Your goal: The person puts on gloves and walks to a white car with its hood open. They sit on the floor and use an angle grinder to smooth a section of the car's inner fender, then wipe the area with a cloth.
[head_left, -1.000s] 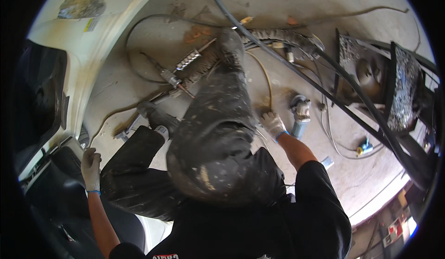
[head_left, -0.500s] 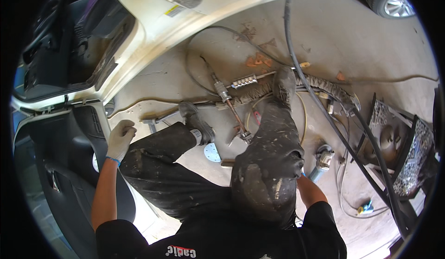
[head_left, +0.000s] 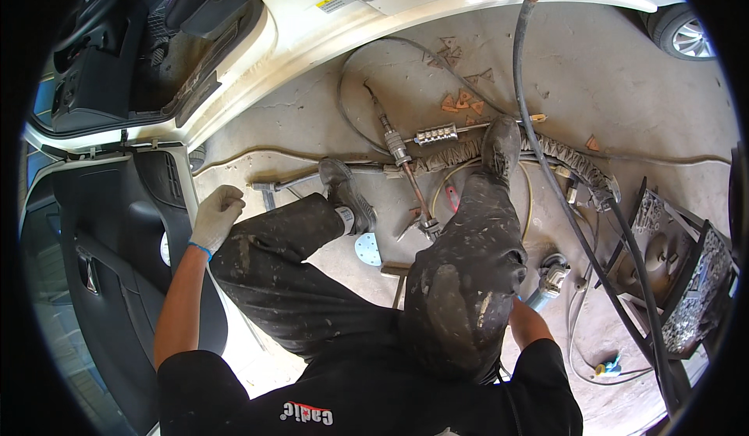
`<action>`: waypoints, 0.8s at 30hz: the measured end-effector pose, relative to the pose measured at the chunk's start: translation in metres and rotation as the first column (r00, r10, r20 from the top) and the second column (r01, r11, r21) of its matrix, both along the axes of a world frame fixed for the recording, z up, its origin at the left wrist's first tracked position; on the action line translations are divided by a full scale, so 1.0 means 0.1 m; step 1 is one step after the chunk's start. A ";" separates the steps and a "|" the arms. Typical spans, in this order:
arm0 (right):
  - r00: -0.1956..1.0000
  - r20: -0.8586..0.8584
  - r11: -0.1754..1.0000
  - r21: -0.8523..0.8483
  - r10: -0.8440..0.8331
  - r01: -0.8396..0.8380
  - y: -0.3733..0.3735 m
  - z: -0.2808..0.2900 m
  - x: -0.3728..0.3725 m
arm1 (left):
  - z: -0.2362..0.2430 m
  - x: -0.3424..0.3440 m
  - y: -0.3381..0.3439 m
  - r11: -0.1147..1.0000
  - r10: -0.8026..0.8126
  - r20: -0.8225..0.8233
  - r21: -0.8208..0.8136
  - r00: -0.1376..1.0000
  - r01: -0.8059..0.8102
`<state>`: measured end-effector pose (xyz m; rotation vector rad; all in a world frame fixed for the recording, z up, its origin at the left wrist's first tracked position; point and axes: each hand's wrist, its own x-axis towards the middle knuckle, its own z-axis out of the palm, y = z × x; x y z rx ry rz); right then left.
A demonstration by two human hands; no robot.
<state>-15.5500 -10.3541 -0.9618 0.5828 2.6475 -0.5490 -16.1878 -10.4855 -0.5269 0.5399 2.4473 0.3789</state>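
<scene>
My left hand [head_left: 218,211], in a pale work glove with a blue cuff, hovers beside my left knee, close to the open car door [head_left: 117,280]. Its fingers are curled in, and I see nothing in them. Behind my bent right knee [head_left: 460,288] my right hand is hidden; only the forearm [head_left: 529,323] shows. Just past that knee lies a power tool [head_left: 552,276] with a blue body and a round metal head. Between my feet lie a metal slide-hammer puller [head_left: 398,149], a light blue perforated disc [head_left: 367,249] and a hammer [head_left: 395,271].
A white car body [head_left: 289,30] arches overhead. Thick black hose [head_left: 524,69] hangs from it, joining cables on the floor. Brown triangular scraps [head_left: 462,102] lie beyond my feet. At right stands a metal tool cart [head_left: 686,288], with a yellow-and-blue plug [head_left: 608,366] near it.
The whole view has shifted, so the car, floor tools and cart sit farther right and mostly lower. My left hand stays curled beside the knee; my right hand remains hidden.
</scene>
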 end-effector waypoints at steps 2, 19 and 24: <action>0.999 0.000 0.999 0.009 0.033 -0.033 0.04 0.04 -0.01 | 0.00 -0.03 -0.04 1.000 -0.005 0.003 -0.007 1.000 0.005; 0.944 -0.306 0.988 -0.129 -0.121 0.085 0.21 0.38 -0.12 | -0.07 -0.19 -0.41 0.999 0.020 0.002 0.025 1.000 -0.020; 0.896 -0.151 0.868 -0.355 -0.418 0.346 0.01 0.09 -0.04 | -0.01 -0.27 -0.46 0.999 0.019 0.019 0.032 1.000 -0.019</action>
